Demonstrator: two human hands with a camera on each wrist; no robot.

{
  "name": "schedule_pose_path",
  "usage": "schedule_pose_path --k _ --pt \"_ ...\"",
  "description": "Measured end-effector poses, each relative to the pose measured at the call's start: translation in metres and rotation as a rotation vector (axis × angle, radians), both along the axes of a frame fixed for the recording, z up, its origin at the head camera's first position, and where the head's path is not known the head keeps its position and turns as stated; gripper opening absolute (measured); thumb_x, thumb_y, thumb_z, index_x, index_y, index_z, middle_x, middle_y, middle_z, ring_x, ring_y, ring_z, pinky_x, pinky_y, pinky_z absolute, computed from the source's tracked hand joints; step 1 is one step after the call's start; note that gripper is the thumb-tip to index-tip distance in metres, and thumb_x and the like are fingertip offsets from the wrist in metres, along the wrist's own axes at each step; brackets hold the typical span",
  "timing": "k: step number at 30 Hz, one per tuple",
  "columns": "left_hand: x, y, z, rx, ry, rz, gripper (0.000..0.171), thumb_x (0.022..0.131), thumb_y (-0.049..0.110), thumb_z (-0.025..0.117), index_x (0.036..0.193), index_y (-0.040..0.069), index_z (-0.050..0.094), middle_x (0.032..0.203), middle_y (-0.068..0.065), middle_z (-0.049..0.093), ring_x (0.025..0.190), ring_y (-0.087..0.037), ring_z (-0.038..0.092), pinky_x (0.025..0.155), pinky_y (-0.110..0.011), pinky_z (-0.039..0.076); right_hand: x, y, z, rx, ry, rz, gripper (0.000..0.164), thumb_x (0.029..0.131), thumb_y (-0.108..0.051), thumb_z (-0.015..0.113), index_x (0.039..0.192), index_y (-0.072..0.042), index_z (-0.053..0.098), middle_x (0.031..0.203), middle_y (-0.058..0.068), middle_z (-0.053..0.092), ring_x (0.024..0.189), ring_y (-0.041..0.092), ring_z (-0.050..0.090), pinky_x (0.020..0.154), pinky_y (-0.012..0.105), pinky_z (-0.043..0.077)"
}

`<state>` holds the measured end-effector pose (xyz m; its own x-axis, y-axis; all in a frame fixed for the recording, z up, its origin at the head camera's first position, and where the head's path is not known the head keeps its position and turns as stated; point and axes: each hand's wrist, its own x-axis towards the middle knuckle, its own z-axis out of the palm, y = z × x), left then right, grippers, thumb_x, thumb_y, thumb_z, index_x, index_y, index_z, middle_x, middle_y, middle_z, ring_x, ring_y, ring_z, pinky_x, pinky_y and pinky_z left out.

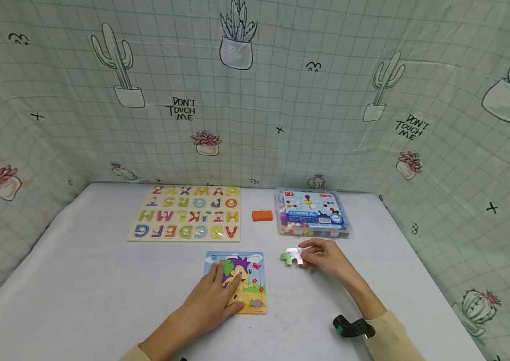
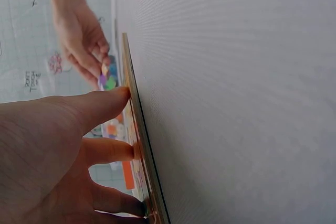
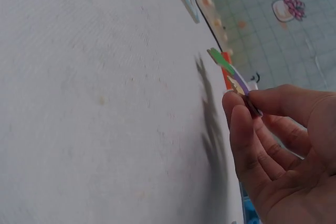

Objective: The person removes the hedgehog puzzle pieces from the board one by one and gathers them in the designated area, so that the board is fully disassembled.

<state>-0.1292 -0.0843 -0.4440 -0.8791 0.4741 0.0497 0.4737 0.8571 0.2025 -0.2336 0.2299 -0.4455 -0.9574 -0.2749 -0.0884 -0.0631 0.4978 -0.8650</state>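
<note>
A square jigsaw puzzle (image 1: 257, 296) with a purple-haired cartoon character lies on the table. My left hand (image 1: 213, 296) rests on its left part, fingers spread and covering some of the picture. In the left wrist view the thumb and fingertips touch the edge and face of the puzzle board (image 2: 137, 108). To the right of the board, my right hand (image 1: 324, 258) pinches a puzzle piece (image 1: 293, 256) between thumb and fingers. Green, purple and cream show on that piece (image 3: 223, 62) in the right wrist view, where it is held above the table.
A wooden alphabet board (image 1: 182, 236) lies at the back left. Beside it is an orange block (image 1: 262, 215). A clear plastic box (image 1: 313, 232) of small coloured parts stands at the back right. A black wrist strap (image 1: 351, 327) is by the right sleeve. A patterned cloth (image 1: 255, 100) hangs behind the table.
</note>
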Motion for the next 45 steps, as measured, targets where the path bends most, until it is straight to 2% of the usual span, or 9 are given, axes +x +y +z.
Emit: schedule_pose_path --k 9,22,31,45 --pt "0.001 0.0 0.002 0.007 -0.007 0.002 0.059 0.093 0.048 0.06 0.137 0.01 0.057 0.142 -0.036 0.042 0.133 -0.051 0.041 0.101 -0.055 0.047 0.004 0.016 0.001 0.029 -0.016 -0.039 0.031 0.094 -0.011 0.065 0.12 0.005 0.063 0.089 0.017 0.072 0.074 0.017 0.068 0.062 0.028 0.057" --pt "0.002 0.0 0.002 0.003 0.0 0.0 0.059 0.093 0.048 0.06 0.138 0.009 0.056 0.142 -0.036 0.042 0.134 -0.05 0.041 0.101 -0.055 0.047 0.004 0.033 0.001 0.05 -0.026 -0.051 0.031 0.095 -0.012 0.063 0.12 0.007 0.062 0.09 0.016 0.071 0.072 0.016 0.067 0.061 0.028 0.057" --pt "0.002 0.0 0.002 0.003 0.0 0.0 0.059 0.093 0.048 0.06 0.139 0.01 0.056 0.142 -0.035 0.042 0.133 -0.05 0.042 0.101 -0.054 0.046 0.003 0.037 -0.002 0.158 -0.007 -0.088 0.024 0.094 -0.011 0.064 0.114 0.002 0.066 0.083 0.009 0.07 0.068 0.012 0.064 0.058 0.026 0.055" --pt "0.001 0.0 -0.001 -0.009 0.011 0.003 0.059 0.094 0.049 0.059 0.139 0.011 0.055 0.142 -0.034 0.043 0.133 -0.05 0.042 0.102 -0.054 0.046 0.006 0.035 -0.001 0.29 0.084 -0.092 0.02 0.09 -0.008 0.066 0.108 0.0 0.07 0.08 0.005 0.069 0.065 0.012 0.062 0.055 0.024 0.054"
